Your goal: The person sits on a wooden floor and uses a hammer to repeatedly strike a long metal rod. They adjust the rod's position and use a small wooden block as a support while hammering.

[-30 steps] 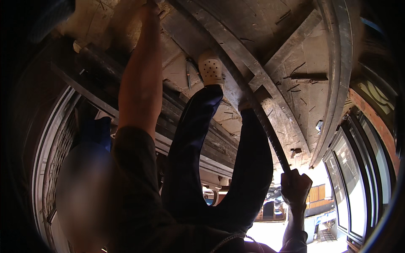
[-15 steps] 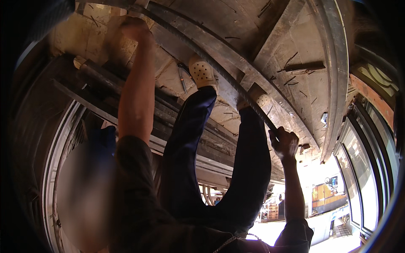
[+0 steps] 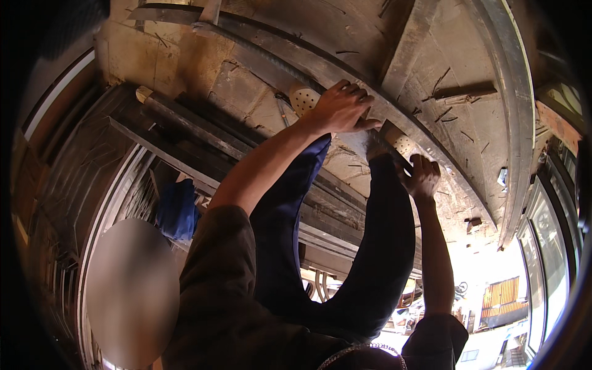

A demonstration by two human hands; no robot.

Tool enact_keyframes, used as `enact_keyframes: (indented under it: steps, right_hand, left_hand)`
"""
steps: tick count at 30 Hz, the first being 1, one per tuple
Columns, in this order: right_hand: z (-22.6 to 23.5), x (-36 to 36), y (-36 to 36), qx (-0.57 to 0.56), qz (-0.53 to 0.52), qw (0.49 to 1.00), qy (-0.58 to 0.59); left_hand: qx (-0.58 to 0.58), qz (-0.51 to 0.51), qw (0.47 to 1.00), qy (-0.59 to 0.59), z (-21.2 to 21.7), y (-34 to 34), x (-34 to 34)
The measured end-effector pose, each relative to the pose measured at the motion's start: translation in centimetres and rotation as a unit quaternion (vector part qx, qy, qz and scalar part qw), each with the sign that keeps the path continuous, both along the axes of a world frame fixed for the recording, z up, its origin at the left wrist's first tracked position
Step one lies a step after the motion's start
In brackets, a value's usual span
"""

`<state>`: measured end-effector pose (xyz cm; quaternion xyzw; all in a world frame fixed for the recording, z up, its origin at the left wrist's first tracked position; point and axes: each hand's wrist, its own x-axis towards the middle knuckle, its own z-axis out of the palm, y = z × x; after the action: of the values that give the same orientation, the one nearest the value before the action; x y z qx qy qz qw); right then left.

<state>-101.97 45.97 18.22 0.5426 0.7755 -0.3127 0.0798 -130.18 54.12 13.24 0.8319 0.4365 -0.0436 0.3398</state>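
Observation:
A long ribbed steel bar, like rebar, runs from the far left toward my right knee, above my shoes. My left hand is wrapped over the middle of the bar, its fingers bent and its thumb toward my right shoe. Closed on the bar's near right end is my right hand, beside my right knee. Part of the bar is hidden beneath the left hand. A flat curved metal strip lies just beyond the bar, roughly alongside it.
Pliers lie beside my left light-coloured clog. Long dark beams are stacked at the left, behind my legs. Wood scraps and thin rods litter the floor. Another long rail curves along the right. Blue cloth hangs at lower left.
My left hand has come from the far left end of the bar to its middle, nearer my right hand. My right hand stays at the near end. The view has shifted slightly.

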Motion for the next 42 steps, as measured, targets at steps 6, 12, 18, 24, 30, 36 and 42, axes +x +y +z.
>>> enact_keyframes:
  steps: [6, 12, 18, 24, 30, 36, 42]
  right_hand:
    - [-5.7, 1.1, -0.1, -0.011, -0.041, 0.998, -0.052]
    - [-10.3, 1.9, -1.4, -0.011, -0.015, 0.999, -0.051]
    - [-12.9, 2.4, -1.3, -0.03, -0.013, 0.998, -0.049]
    - [-16.2, 2.3, -1.6, -0.016, -0.015, 0.998, -0.053]
    - [-15.9, 1.2, -1.5, 0.018, -0.028, 0.999, -0.033]
    - [-17.2, 2.3, -3.1, -0.025, -0.039, 0.997, -0.056]
    - [-16.6, 1.2, -2.5, 0.087, -0.038, 0.995, 0.036]
  left_hand:
    - [0.135, 0.037, 0.99, 0.024, -3.4, -0.3, 1.6]
    - [0.161, 0.024, 0.985, 0.054, -6.9, -1.4, 1.7]
    - [0.159, 0.03, 0.984, 0.077, -8.6, -1.9, 2.5]
    - [0.162, 0.02, 0.982, 0.099, -10.2, -1.8, 2.9]
    - [0.25, 0.271, 0.926, -0.077, -9.0, -1.7, 1.5]
    - [0.289, 0.654, 0.698, 0.031, -7.4, -0.9, -14.5]
    - [0.183, 0.613, 0.75, 0.166, -11.5, 2.4, -33.6]
